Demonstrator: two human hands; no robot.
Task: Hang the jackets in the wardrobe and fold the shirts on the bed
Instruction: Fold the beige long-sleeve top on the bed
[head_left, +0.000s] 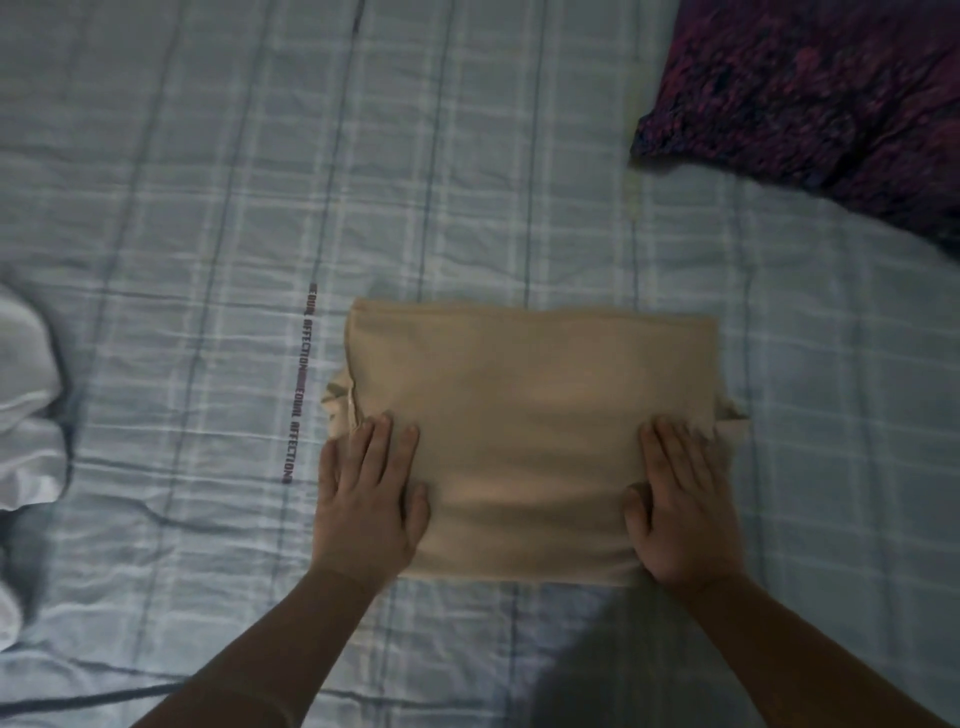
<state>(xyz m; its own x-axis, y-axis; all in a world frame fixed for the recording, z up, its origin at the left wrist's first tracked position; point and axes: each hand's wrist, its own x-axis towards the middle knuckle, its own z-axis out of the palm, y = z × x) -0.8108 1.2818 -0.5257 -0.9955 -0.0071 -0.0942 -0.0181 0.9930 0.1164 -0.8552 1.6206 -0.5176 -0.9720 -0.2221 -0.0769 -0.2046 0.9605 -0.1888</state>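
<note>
A beige shirt (524, 415) lies folded into a flat rectangle in the middle of the bed (208, 260). My left hand (366, 499) rests flat on its near left corner, fingers spread and pointing away from me. Flat on the near right corner is my right hand (678, 509), thumb turned inward. Neither hand grips the cloth; both press down on it. Small bits of fabric stick out beyond the fold at the left and right edges.
The bed carries a pale blue checked sheet with a printed line of text left of the shirt. A white garment (26, 405) lies crumpled at the left edge. A dark purple patterned cloth (810, 88) lies at the far right.
</note>
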